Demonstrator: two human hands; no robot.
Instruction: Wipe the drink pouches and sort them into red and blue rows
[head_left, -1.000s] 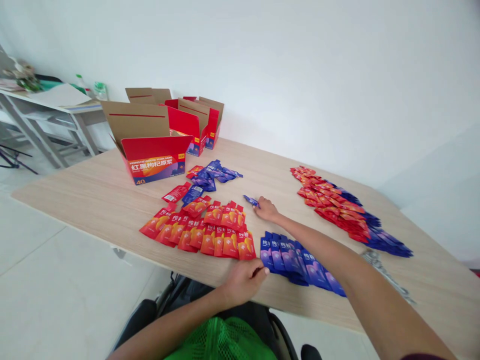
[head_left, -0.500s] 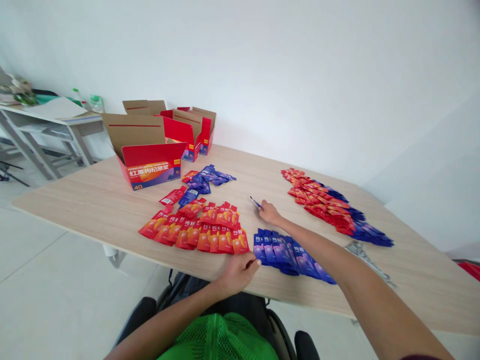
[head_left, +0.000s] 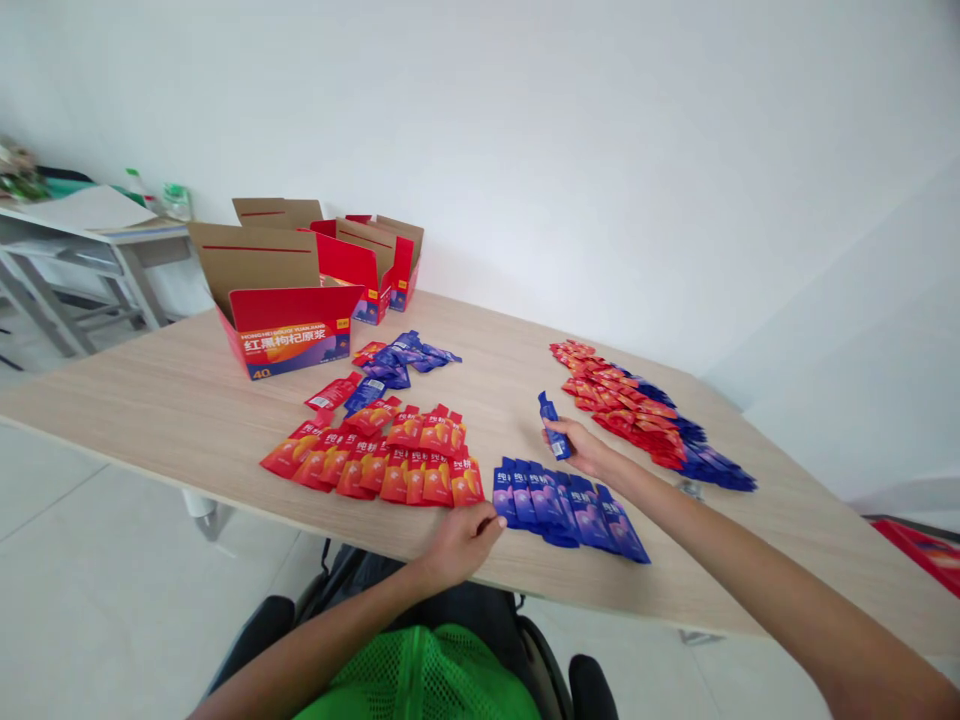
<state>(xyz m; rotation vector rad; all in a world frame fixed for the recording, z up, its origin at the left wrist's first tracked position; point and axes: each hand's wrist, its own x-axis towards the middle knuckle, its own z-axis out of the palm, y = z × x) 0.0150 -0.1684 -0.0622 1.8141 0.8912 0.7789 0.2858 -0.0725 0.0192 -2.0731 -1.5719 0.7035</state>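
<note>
My right hand (head_left: pixel 581 443) holds a blue pouch (head_left: pixel 553 424) upright by its lower part, thumb in front, raised over the table. Below it lies an overlapping row of blue pouches (head_left: pixel 585 510) with white print. My left hand (head_left: pixel 463 543) rests at the table's near edge with its fingers curled in and nothing visible in them. Its fingertips are close to the leftmost blue pouch, just below the right end of the red pouches (head_left: pixel 397 472). These red pouches overlap in two rough rows, front print up.
Open red cartons (head_left: pixel 292 330) with raised brown flaps stand at the back left. A loose heap of blue pouches (head_left: pixel 405 358) lies before them. A long pile of red and blue pouches (head_left: pixel 637 410) stretches along the right. A side table (head_left: pixel 97 225) stands far left.
My right hand has moved right and turned the blue pouch from edge-on to upright. My left hand keeps its place at the table edge. The view has shifted slightly right.
</note>
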